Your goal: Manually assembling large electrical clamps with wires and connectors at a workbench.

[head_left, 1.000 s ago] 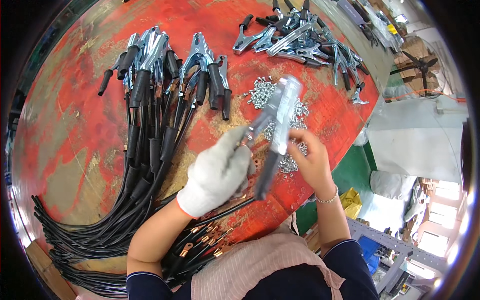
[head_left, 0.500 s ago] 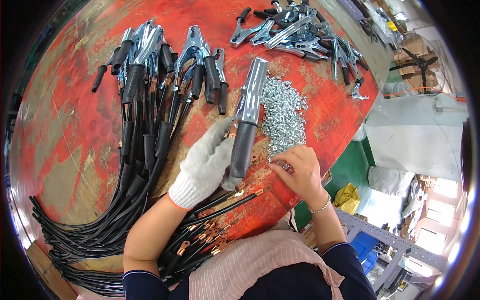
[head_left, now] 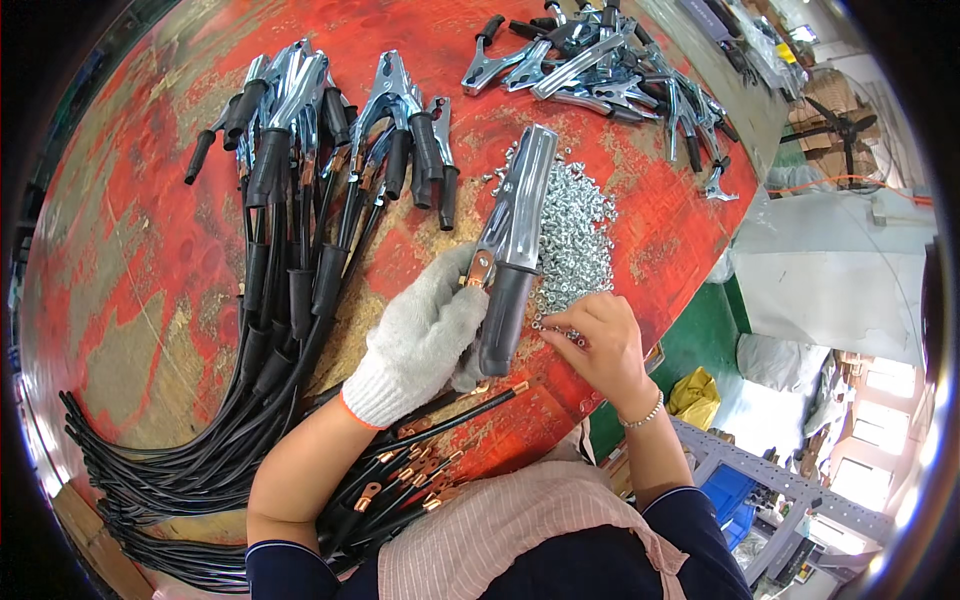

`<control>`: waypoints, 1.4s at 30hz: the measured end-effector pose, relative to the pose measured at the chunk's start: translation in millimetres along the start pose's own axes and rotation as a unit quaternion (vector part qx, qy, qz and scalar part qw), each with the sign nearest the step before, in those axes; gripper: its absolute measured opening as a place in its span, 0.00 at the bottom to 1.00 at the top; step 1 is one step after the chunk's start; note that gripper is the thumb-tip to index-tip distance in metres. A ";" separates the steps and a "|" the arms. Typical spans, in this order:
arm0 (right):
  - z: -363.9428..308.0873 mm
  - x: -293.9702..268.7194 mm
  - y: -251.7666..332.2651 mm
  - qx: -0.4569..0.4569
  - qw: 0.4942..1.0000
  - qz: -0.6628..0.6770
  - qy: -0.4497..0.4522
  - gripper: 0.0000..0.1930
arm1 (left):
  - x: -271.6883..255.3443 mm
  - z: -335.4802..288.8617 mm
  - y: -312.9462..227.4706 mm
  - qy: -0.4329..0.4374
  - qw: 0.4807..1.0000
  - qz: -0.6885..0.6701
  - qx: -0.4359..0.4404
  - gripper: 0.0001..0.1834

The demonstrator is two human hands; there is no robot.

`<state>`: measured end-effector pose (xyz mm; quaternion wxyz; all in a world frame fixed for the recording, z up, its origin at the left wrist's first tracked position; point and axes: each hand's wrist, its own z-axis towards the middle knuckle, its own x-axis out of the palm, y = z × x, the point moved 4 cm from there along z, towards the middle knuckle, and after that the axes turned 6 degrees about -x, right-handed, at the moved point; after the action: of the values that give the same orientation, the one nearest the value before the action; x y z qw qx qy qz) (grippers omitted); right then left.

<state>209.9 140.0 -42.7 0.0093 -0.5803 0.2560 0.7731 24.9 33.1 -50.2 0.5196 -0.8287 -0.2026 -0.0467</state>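
Risk of slippage at the large clamp (head_left: 512, 255): held only low on its black rubber handle by the gloved left hand (head_left: 420, 335), long metal jaws projecting up and away over the red bench (head_left: 130, 250), so possibly top-heavy in that grip. Copper cable lug (head_left: 479, 268) pressed against the clamp side near the thumb; likely to shift out of line if the grip loosens. Left fingers closed around the handle, thumb up against the lug. Right hand (head_left: 600, 345) bare, fingers (head_left: 560, 325) pinched together at the near edge of the heap of small silver screws (head_left: 575, 235); whether a screw is actually held between them cannot be told. Possible scatter of loose screws toward the bench edge just beside that hand. Clamp handle just left of the right fingers, near but apart. Finished clamps with black cables (head_left: 290, 200) well apart to the left; bare clamps (head_left: 600, 65) at the far side.
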 end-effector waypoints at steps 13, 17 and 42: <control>49.3 -24.3 27.3 -0.051 0.968 0.127 -0.209 0.12 | 12.6 -18.2 -24.0 -0.056 0.982 0.176 0.036 0.22; 63.3 -20.8 37.7 -0.072 0.963 0.110 -0.235 0.13 | 12.1 -17.1 -23.9 -0.029 0.984 0.176 -0.017 0.23; 68.9 -23.9 46.1 -0.127 0.965 0.061 -0.222 0.15 | 10.8 -14.9 -17.5 -0.036 0.984 0.176 0.016 0.23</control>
<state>141.9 134.8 10.1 -0.0550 -0.3739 0.1821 0.9078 30.0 29.7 -25.5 0.5248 -0.8444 -0.0731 0.0790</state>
